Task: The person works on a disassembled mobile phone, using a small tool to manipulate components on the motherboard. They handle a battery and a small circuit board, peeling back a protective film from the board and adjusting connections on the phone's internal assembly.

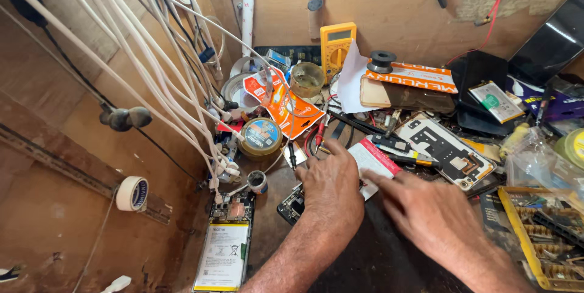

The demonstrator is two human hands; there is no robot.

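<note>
My left hand (331,186) lies palm down in the middle of the wooden bench, fingers together, covering part of a dark phone part (291,205) that shows at its left edge. My right hand (426,208) is beside it to the right, fingers spread, its index finger stretched over a white packet with a red edge (372,158). Neither hand grips anything that I can see. An opened phone with a white battery (224,250) lies at the lower left, apart from both hands.
A bundle of white cables (152,68) hangs across the left. A yellow multimeter (336,44), a round tin (260,136), an opened phone back (447,147), a tape roll (132,193) and a yellow parts tray (541,238) crowd the bench.
</note>
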